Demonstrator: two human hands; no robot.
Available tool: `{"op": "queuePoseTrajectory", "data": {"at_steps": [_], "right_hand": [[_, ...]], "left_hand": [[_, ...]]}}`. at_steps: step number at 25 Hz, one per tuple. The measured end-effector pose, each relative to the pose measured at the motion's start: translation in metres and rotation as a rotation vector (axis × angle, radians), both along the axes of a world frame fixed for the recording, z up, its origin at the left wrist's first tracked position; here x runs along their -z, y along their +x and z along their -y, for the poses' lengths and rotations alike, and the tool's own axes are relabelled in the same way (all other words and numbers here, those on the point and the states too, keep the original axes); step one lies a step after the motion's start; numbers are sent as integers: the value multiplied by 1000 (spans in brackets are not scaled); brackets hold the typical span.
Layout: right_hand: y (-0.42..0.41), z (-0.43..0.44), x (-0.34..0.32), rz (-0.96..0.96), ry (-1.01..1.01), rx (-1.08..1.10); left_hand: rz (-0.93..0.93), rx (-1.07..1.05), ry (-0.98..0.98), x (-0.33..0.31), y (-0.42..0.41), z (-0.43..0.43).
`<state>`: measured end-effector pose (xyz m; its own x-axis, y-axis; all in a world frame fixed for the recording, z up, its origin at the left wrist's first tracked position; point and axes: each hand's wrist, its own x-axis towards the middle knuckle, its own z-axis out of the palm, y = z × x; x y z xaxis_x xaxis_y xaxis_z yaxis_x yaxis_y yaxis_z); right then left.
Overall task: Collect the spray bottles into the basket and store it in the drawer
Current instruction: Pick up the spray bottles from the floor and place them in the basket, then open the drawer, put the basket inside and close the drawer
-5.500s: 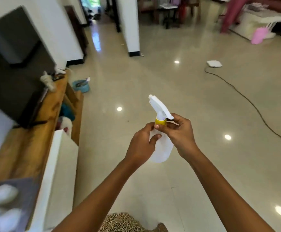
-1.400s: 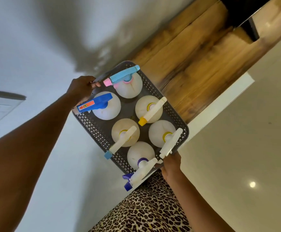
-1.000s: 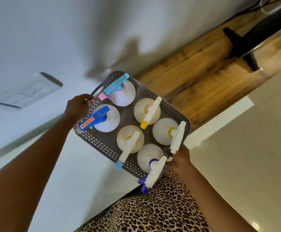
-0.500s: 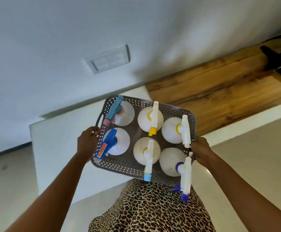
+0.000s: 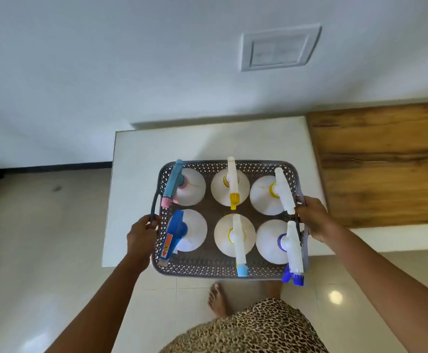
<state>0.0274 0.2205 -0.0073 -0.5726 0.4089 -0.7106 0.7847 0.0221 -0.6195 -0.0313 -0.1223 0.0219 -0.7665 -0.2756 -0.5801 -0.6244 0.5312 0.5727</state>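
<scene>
The grey perforated basket (image 5: 207,270) holds six spray bottles standing upright in two rows of three. In the far row:

- The left bottle (image 5: 191,188) has a light-blue trigger head with a pink nozzle.
- The middle bottle (image 5: 224,189) has a white head tipped yellow.
- The right bottle (image 5: 262,200) has a white head on a yellow collar.

In the near row:

- The blue-headed bottle (image 5: 195,229) carries a red label on its trigger.
- The centre bottle (image 5: 224,238) has a white head ending in a light-blue nozzle.
- The purple-collared bottle (image 5: 269,242) pokes its nozzle out past the basket's near right corner.

All six bodies are white, rounded and translucent, and they sit close together.

The left grip (image 5: 140,235) has its fingers curled round the dark loop handle (image 5: 153,205) on the basket's left side. The right grip (image 5: 314,221) clasps the right rim, thumb on top.

The basket sits over the front of a white bench (image 5: 207,138), with its near edge overhanging the tiled floor (image 5: 42,250). I cannot tell whether its base touches the bench. A wooden bench (image 5: 381,161) adjoins on the right, and a wall plate (image 5: 279,49) is above. A bare foot (image 5: 218,299) and a leopard-print garment (image 5: 246,329) show below.
</scene>
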Motion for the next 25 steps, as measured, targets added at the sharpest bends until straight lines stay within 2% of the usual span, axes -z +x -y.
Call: {"op": "queuePoseTrajectory", "data": {"at_steps": [4,16,19,21,25], "right_hand": [[-30,4,24,-14,78,-95],[-37,9,24,-105,38,-41],[-22,16,22,-101,151,-9],[-8,23,20,-142,218,94],[28,45,8,-290,211,514]], "left_hand": [[-40,-42,6,21,-8,6],[-72,-21,55,28,-10,16],[-136,-127,119,29,1,22],[-172,-237,159,30,14,24],[-269,-424,215,36,52,29]]}}
